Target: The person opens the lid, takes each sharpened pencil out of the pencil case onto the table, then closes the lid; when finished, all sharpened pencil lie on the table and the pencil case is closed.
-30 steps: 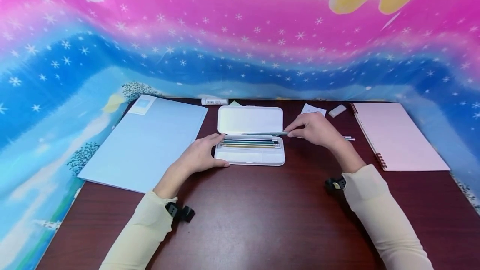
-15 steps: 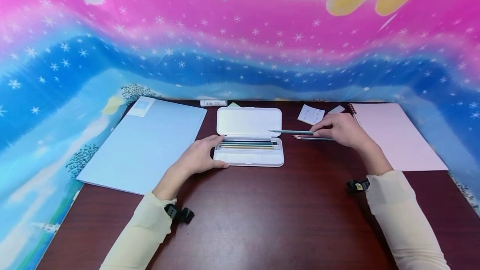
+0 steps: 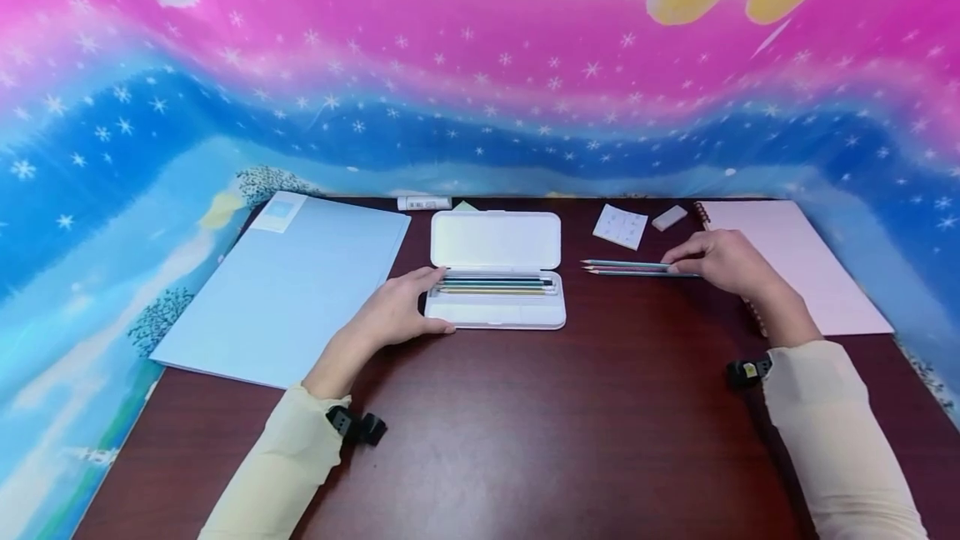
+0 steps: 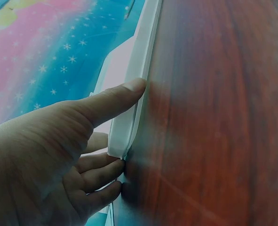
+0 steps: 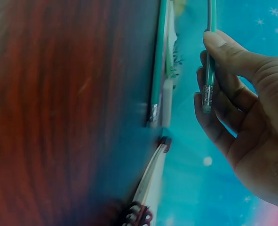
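Head view: right hand is pinching a green pencil, tip aiming at 9 o'clock, shaft running 9-to-3; left hand's gripping the white case.

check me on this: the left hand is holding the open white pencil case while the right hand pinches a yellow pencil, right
Not quite: the pencil that the right hand pinches is green, not yellow, as the right wrist view shows. The rest stands: the left hand is holding the open white pencil case.
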The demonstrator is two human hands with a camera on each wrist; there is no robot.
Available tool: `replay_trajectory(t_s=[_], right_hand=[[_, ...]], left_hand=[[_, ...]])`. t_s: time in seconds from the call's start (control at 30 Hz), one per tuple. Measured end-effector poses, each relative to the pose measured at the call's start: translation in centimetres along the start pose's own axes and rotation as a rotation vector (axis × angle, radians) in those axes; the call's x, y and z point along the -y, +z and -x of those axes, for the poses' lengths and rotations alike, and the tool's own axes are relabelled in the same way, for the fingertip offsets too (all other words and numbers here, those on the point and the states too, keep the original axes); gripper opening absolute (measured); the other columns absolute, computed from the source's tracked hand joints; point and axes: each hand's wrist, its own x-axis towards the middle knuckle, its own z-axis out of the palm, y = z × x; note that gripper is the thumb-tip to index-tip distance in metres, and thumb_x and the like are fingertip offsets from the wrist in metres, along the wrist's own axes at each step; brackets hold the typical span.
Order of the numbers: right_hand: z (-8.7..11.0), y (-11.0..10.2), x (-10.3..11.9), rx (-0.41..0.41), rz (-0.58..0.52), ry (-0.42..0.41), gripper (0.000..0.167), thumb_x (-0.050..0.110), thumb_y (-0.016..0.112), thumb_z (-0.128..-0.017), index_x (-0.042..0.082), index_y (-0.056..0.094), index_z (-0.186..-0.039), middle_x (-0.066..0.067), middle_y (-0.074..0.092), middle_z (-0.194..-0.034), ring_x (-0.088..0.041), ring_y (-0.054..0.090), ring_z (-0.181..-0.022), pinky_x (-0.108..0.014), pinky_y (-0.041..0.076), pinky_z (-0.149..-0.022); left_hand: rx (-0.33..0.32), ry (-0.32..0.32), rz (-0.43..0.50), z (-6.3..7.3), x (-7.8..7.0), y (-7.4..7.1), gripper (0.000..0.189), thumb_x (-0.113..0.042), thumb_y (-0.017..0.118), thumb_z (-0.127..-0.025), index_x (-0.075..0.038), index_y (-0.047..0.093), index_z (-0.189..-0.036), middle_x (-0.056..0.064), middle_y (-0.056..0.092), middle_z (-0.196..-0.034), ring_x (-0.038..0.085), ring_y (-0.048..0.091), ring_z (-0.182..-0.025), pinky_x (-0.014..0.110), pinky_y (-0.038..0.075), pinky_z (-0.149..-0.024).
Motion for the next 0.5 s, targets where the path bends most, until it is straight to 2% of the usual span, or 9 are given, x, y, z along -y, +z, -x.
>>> replay_trajectory(t_s=[0.1, 0.23, 0.5], right_hand=[[0.0, 0.0, -0.5, -0.016, 0.034, -0.01, 0.011, 0.019, 0.08, -0.088, 0.017, 0.084, -0.098, -0.003, 0.077, -0.094, -0.013, 0.062, -0.084, -0.025, 0.047, -0.072], [-0.1, 0.4, -0.9, -0.005, 0.029, 0.028, 0.01, 0.018, 0.08, -0.088, 0.018, 0.084, -0.097, -0.003, 0.077, -0.094, -0.014, 0.063, -0.086, -0.027, 0.047, -0.076], [0.2, 0.8, -1.4, 0.088, 0.004, 0.113, 0.013, 0.018, 0.076, -0.092, 0.013, 0.082, -0.103, -0.013, 0.075, -0.106, -0.03, 0.064, -0.1, -0.048, 0.047, -0.088]], left_hand=[[-0.005, 0.001, -0.006, -0.2, 0.0, -0.2, 0.097, -0.052, 0.082, -0.08, -0.012, 0.038, -0.157, 0.014, 0.045, -0.158, 0.033, 0.05, -0.139, 0.05, 0.043, -0.113], [0.006, -0.006, -0.003, -0.3, 0.0, -0.3, 0.097, -0.052, 0.082, -0.081, -0.013, 0.038, -0.158, 0.014, 0.044, -0.159, 0.033, 0.049, -0.141, 0.051, 0.042, -0.114], [0.012, -0.002, -0.002, -0.1, 0.1, -0.1, 0.097, -0.052, 0.082, -0.08, -0.013, 0.038, -0.158, 0.014, 0.044, -0.159, 0.033, 0.048, -0.142, 0.051, 0.042, -0.114]])
